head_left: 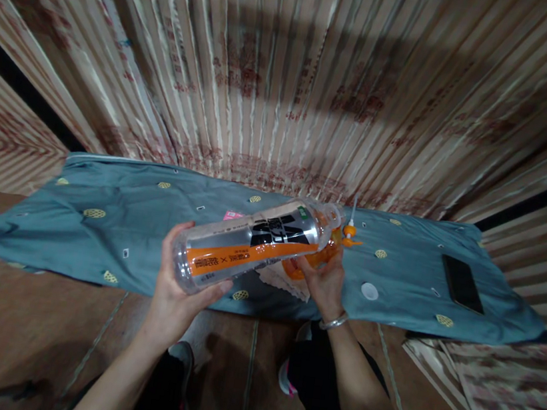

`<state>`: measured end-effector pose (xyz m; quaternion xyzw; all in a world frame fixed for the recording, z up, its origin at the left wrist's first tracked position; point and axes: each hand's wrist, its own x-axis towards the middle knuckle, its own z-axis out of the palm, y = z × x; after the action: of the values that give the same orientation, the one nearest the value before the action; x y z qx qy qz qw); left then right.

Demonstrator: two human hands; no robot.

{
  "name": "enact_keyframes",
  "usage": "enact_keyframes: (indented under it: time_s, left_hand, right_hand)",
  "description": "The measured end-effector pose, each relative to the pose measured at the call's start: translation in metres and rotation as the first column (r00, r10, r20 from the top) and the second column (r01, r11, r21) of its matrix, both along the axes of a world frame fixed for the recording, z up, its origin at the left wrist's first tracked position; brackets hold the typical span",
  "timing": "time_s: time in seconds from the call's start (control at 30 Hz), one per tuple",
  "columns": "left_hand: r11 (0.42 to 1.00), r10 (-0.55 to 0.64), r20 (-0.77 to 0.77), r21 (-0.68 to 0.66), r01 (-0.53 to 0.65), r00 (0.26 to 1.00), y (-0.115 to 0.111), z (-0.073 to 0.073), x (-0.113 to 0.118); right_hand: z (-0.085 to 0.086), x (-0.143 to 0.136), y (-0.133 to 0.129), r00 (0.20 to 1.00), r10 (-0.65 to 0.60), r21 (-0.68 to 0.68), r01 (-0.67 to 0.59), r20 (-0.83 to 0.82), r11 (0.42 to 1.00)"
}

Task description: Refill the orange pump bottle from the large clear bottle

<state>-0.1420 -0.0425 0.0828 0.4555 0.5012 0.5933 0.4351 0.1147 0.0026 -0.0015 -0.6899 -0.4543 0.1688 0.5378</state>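
My left hand [179,297] is wrapped round the base of a large clear plastic bottle [248,245] with a silver, black and orange label. The bottle is tilted, its uncapped mouth toward the right, over an orange translucent container [314,259]. My right hand [325,280] grips that container from the right side; the bottle's neck partly hides it. An orange pump top [349,232] with a clear tube lies just beyond my right hand. Beneath the container is a crumpled white cloth or tissue [284,279].
A green-blue cloth [126,212] with yellow prints covers the table. A white round cap [369,291] and a dark phone [462,284] lie to the right. A pink item [233,215] sits behind the bottle. Pleated patterned curtains [289,86] hang behind.
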Motion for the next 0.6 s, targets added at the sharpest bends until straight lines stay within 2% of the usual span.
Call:
enact_keyframes:
  time_s: [0.37,0.6]
  left_hand:
    - [1.000,-0.014,-0.014,0.012,0.014,1.000,0.002,-0.004,-0.003]
    - [0.994,-0.105,-0.052,0.001,0.106,0.993,0.008,-0.005,-0.012]
  right_hand:
    - [-0.001,0.000,0.000,0.999,0.032,0.025,-0.031,-0.036,0.999]
    - [-0.001,0.000,0.002,0.998,0.050,0.056,-0.048,-0.031,0.997]
